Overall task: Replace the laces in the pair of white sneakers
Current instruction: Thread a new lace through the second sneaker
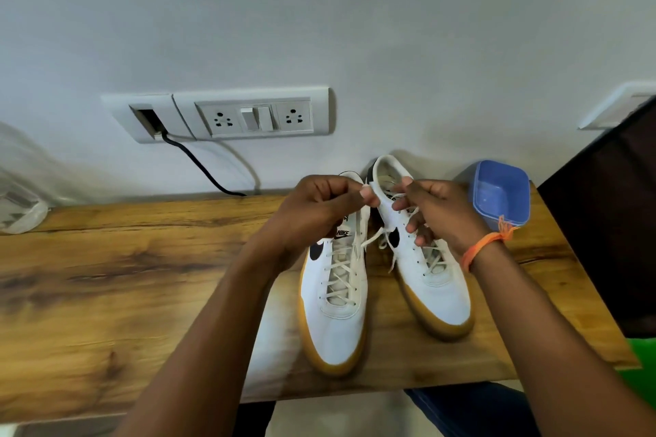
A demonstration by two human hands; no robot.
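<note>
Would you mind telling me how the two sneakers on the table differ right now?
The left sneaker has its lace crossed through the eyelets in view; the right sneaker shows bare eyelets, its lace hanging loose. The left points straight toward the person; the right is angled, its toe turned outward. The left's tongue label shows; the right hand covers the right's. Both are white with gum-coloured soles.

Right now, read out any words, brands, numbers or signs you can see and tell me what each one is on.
"NIKE": on the tongue label of the left sneaker, just below the left hand.
Right sneaker: tongue label hidden by the right hand.
Socket panel and blue container: no readable text.
</note>
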